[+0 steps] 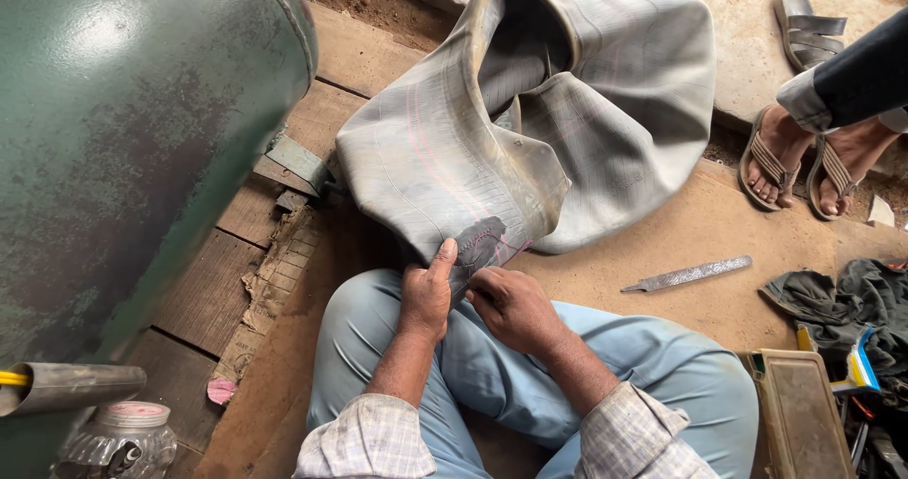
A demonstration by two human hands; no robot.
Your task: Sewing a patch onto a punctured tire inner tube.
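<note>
A large grey rubber inner tube (605, 110) lies folded on the floor and over my knee. A dark roughened patch (480, 241) marks its near edge. My left hand (427, 293) grips that edge, thumb pointing up beside the patch. My right hand (512, 307) pinches the tube's edge just right of the patch, fingers curled under it. Both forearms in checked sleeves rest over my light blue trousers (653, 365).
A big green metal tank (123, 139) fills the left. A metal file (689, 274) lies on the floor to the right. Another person's sandalled feet (804, 162) stand at the far right. Dark cloth (851, 299), a box (799, 413), a glass jar (123, 441) lie nearby.
</note>
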